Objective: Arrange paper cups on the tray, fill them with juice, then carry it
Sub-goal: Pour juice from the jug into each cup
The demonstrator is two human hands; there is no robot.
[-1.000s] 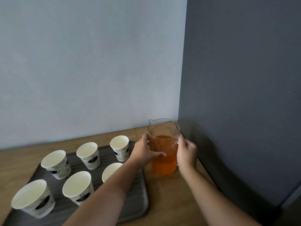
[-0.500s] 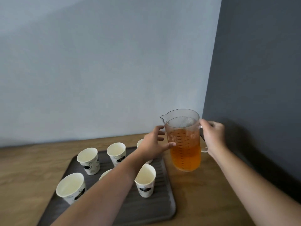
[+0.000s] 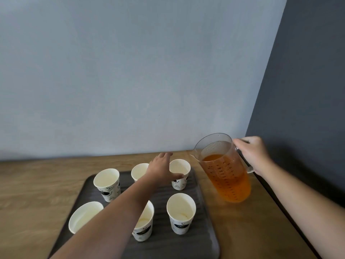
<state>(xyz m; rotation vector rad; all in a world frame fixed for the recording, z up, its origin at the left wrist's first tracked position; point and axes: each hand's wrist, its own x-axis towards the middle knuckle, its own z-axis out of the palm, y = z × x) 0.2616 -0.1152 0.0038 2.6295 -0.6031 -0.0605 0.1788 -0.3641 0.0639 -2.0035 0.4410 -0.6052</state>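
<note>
Several white paper cups stand upright on a dark ribbed tray [image 3: 205, 227] on the wooden table. My right hand [image 3: 251, 152] grips the handle of a clear measuring jug [image 3: 226, 172] of orange juice, lifted and tilted left, its spout above the table just right of the far right cup [image 3: 180, 173]. My left hand [image 3: 161, 170] reaches over the tray; its thumb lies against that cup's near side and its fingers stretch past the rim. My left forearm hides part of the far middle cup [image 3: 139, 171] and the near middle cup [image 3: 144, 224]. All visible cups look empty.
The pale blue wall [image 3: 130, 71] runs behind the table and a dark grey wall [image 3: 308, 90] closes the right side. Bare wooden tabletop [image 3: 33, 193] lies left of the tray and between the tray and the right edge.
My right hand lifted the jug off the table and tipped it left. My left hand let go of the jug and moved down to the far right cup. The view swung left.
</note>
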